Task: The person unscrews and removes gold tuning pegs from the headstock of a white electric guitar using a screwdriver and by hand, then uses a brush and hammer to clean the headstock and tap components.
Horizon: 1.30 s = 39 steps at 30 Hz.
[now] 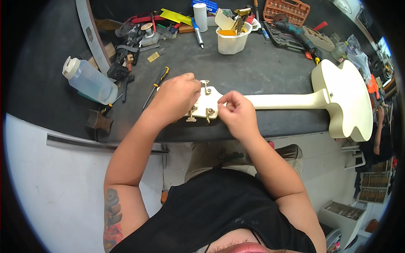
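A cream-white guitar [346, 101] lies back up on the dark bench, neck pointing left, its headstock [207, 100] fitted with metal tuners [209, 113]. My left hand [176, 96] is closed over the headstock's left part, fingertips curled down by the tuners; whatever they grip is hidden. Beside the headstock's right edge, where it meets the neck, my right hand [236, 111] has thumb and fingers curled together; I cannot make out what is between them. A yellow-and-black screwdriver [158, 81] lies just left of my left hand.
At left stand a translucent bottle [90, 80] and small tools. Along the back are a white tub [232, 42] of parts, a white canister [200, 17], an orange case [286, 12] and a power drill [295, 31]. Another person's arm [379, 126] shows at far right.
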Each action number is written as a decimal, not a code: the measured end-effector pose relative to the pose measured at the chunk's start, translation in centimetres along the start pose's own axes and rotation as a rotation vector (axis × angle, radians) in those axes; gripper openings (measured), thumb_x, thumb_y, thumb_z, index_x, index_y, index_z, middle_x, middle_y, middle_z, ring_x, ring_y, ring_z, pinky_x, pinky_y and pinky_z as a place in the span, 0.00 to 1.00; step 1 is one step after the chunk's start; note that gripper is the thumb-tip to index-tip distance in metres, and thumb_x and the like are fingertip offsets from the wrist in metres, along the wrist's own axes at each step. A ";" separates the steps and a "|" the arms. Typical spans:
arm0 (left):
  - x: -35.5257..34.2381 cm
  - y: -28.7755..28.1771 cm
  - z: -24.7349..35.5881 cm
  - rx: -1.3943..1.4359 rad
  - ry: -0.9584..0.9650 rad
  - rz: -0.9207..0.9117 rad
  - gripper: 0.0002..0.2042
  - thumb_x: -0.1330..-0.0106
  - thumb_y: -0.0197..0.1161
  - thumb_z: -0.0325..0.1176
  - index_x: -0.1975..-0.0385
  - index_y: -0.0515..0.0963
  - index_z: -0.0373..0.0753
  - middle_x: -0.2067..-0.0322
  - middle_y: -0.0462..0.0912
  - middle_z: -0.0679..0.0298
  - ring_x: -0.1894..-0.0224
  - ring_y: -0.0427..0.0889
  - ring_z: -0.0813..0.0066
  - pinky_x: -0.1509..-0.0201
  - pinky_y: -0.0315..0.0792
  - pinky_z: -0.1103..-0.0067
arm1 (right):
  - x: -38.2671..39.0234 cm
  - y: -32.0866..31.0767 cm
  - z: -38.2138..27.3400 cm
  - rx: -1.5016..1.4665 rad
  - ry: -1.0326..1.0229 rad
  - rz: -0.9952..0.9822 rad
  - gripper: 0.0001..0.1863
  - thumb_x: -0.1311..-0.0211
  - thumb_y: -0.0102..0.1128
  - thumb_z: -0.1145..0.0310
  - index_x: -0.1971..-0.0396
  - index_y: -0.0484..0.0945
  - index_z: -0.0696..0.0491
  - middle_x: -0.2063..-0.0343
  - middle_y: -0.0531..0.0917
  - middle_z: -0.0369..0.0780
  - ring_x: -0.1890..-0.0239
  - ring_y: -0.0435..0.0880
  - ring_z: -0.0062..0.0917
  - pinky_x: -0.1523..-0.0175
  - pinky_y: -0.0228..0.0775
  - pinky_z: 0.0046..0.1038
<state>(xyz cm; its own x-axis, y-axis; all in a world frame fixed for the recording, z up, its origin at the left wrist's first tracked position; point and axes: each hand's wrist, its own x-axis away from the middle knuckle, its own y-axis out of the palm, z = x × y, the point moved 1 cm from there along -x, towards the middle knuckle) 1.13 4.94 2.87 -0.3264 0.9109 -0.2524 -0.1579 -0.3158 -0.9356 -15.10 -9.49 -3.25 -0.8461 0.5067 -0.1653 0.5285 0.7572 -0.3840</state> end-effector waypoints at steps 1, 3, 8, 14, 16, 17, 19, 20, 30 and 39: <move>-0.2 0.0 0.1 0.021 0.010 0.010 0.05 0.34 0.69 0.28 0.66 0.83 0.34 0.66 0.80 0.56 0.59 0.84 0.51 0.55 0.78 0.61 | -0.7 -0.4 1.3 -0.487 0.201 -0.032 0.02 0.33 0.59 0.73 0.64 0.80 0.55 0.79 0.75 0.35 0.78 0.71 0.22 0.71 0.66 0.30; -0.2 0.0 0.2 0.002 0.016 0.007 0.05 0.34 0.69 0.29 0.66 0.83 0.33 0.66 0.80 0.55 0.59 0.84 0.52 0.55 0.78 0.61 | -1.5 -0.6 2.3 -0.975 0.402 -0.073 0.02 0.31 0.55 0.73 0.65 0.76 0.53 0.78 0.71 0.32 0.78 0.66 0.18 0.72 0.61 0.27; -0.7 0.0 -0.2 -0.042 0.049 -0.018 0.06 0.35 0.70 0.29 0.66 0.83 0.33 0.65 0.81 0.55 0.59 0.84 0.52 0.54 0.78 0.60 | -1.8 -0.4 0.7 -1.396 0.532 -0.230 0.06 0.30 0.50 0.67 0.67 0.70 0.51 0.76 0.68 0.34 0.77 0.65 0.20 0.71 0.60 0.25; -1.9 -0.3 -0.8 0.052 0.068 -0.044 0.08 0.36 0.72 0.30 0.67 0.82 0.32 0.67 0.82 0.54 0.59 0.84 0.50 0.53 0.77 0.61 | -2.3 -0.3 0.7 -1.462 0.626 -0.204 0.10 0.29 0.49 0.67 0.65 0.77 0.56 0.72 0.75 0.37 0.73 0.71 0.23 0.67 0.67 0.27; -1.9 -0.2 -1.8 0.190 0.048 0.016 0.08 0.29 0.68 0.33 0.63 0.82 0.33 0.67 0.84 0.57 0.61 0.85 0.58 0.55 0.79 0.65 | -2.6 -0.6 1.0 -1.530 0.531 -0.327 0.10 0.30 0.49 0.68 0.66 0.78 0.57 0.71 0.77 0.37 0.71 0.74 0.24 0.65 0.69 0.28; -1.9 0.0 -2.1 0.188 0.046 0.015 0.08 0.29 0.68 0.33 0.63 0.82 0.33 0.67 0.84 0.57 0.61 0.85 0.58 0.55 0.79 0.65 | -2.7 -0.8 0.3 -1.093 0.422 -0.300 0.10 0.30 0.54 0.68 0.67 0.80 0.58 0.70 0.80 0.39 0.69 0.78 0.28 0.63 0.72 0.31; -1.9 0.8 -3.4 0.970 -0.386 0.167 0.09 0.22 0.63 0.35 0.59 0.79 0.35 0.70 0.78 0.66 0.70 0.75 0.73 0.64 0.71 0.75 | -2.7 -0.8 -1.2 -0.659 0.308 -0.261 0.10 0.31 0.59 0.68 0.68 0.83 0.59 0.70 0.82 0.41 0.67 0.82 0.31 0.60 0.75 0.34; -1.9 1.2 -5.1 1.523 -0.395 0.183 0.09 0.17 0.56 0.36 0.54 0.76 0.36 0.67 0.76 0.68 0.70 0.69 0.81 0.66 0.67 0.80 | -2.5 -0.3 -2.5 -0.201 -0.031 -0.205 0.08 0.34 0.67 0.68 0.67 0.85 0.58 0.69 0.84 0.43 0.65 0.84 0.35 0.58 0.76 0.36; -8.0 -1.4 -9.0 1.152 -0.717 -0.090 0.07 0.28 0.54 0.23 0.56 0.76 0.30 0.64 0.81 0.60 0.72 0.74 0.77 0.66 0.74 0.75 | -4.1 0.8 -3.1 0.173 -0.203 -0.364 0.08 0.38 0.77 0.67 0.64 0.90 0.54 0.67 0.88 0.46 0.66 0.88 0.39 0.59 0.78 0.39; -21.7 -4.0 -4.3 -0.171 0.042 -0.060 0.09 0.37 0.63 0.21 0.59 0.85 0.32 0.68 0.88 0.53 0.63 0.90 0.62 0.60 0.81 0.68 | -3.8 0.6 -2.4 0.099 -0.282 -0.259 0.09 0.41 0.70 0.68 0.62 0.87 0.55 0.68 0.87 0.49 0.65 0.88 0.43 0.55 0.79 0.41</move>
<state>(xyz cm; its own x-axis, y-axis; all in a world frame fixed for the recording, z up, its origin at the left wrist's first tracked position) 12.82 -12.42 11.00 -0.2814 0.9382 -0.2015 -0.0145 -0.2142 -0.9767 -11.41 -9.97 -0.72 -0.9438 0.1605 -0.2888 0.2970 0.7950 -0.5288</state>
